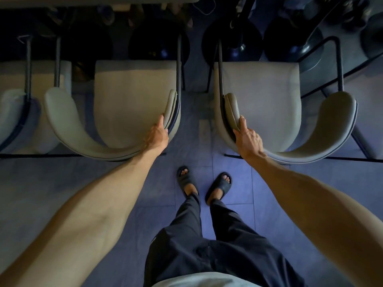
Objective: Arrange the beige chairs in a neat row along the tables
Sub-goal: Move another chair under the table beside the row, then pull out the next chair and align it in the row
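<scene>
Two beige chairs with curved backs and thin black metal frames face the table ahead of me. My left hand (pixel 158 133) is shut on the right end of the left chair's (pixel 128 100) backrest. Across a narrow gap, my right hand (pixel 247 135) grips the left end of the right chair's (pixel 269 96) backrest. A third beige chair (pixel 12 112) stands at the far left, partly cut off by the frame. The pale table edge (pixel 99 0) runs along the top.
Round dark pedestal bases (pixel 232 42) and cables lie under the table beyond the chairs. Another black chair frame (pixel 339 65) stands at the right. Grey floor tiles (pixel 232 183) lie around my feet in dark slides (pixel 219 184).
</scene>
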